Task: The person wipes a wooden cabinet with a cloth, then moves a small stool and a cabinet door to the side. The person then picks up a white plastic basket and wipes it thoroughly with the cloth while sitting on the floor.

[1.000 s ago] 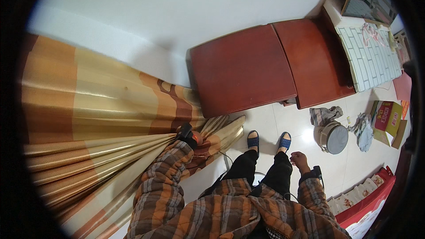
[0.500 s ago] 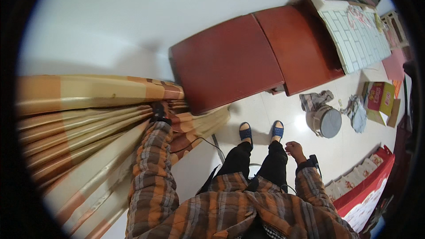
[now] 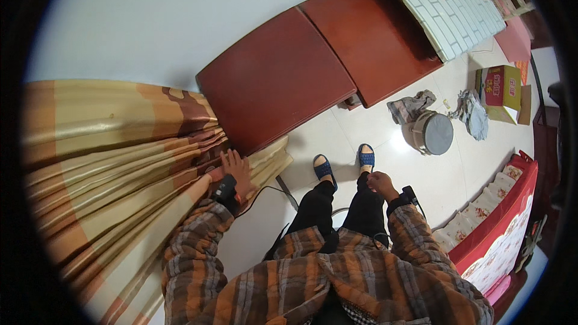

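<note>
At the left hangs a tan, gold and brown curtain (image 3: 108, 162), gathered in long folds. My left hand (image 3: 236, 171) is at the curtain's right part, beside the near corner of the dark red table (image 3: 277, 78). Its fingers are stretched out and apart, the palm side hidden, and it grips nothing. A black strap with a small device (image 3: 225, 188) circles that wrist. My right hand (image 3: 380, 184) hangs in front of my thigh with fingers curled in, and nothing shows in it. It is away from any object, and another device (image 3: 409, 194) sits at its wrist.
Right of the table stands a red cabinet top (image 3: 373, 36) partly under a brick-patterned cover (image 3: 448, 12). On the tiled floor are a round grey-topped stool (image 3: 438, 134), crumpled cloths (image 3: 471, 114) and a cardboard box (image 3: 501, 91). A red-edged, flower-patterned bed cover (image 3: 494, 229) lies at the right.
My left hand, earlier buried among the curtain folds, has come out toward me with its fingers spread. My view has shifted, so the table and stool appear farther left and higher.
</note>
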Action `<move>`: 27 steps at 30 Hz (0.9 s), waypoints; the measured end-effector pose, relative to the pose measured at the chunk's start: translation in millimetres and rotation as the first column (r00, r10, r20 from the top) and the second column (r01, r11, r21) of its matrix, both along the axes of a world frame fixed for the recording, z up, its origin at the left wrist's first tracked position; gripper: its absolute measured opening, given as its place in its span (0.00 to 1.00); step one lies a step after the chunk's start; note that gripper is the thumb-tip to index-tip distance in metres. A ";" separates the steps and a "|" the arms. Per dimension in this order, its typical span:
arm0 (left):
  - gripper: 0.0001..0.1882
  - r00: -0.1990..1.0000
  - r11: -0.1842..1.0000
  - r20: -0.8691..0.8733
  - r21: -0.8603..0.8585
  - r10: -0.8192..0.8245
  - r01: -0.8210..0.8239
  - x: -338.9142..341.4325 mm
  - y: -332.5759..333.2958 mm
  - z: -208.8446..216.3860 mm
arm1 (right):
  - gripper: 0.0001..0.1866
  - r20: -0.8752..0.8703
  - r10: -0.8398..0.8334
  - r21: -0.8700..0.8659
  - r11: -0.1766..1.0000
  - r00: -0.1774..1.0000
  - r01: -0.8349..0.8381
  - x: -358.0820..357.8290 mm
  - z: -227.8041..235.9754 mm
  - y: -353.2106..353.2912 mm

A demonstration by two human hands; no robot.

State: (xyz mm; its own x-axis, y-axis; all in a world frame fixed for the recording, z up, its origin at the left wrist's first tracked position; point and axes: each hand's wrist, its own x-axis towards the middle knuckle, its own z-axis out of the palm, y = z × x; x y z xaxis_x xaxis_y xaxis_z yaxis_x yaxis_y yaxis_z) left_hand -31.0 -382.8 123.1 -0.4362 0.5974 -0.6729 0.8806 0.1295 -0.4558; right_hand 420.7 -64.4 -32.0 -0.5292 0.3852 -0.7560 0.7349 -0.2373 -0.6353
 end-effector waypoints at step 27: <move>0.30 -0.433 -0.143 0.128 -0.990 -0.892 0.000 126.8 -128.8 -114.4 | 0.12 0.200 0.004 -0.083 0.996 0.980 0.013 8.3 16.5 -11.2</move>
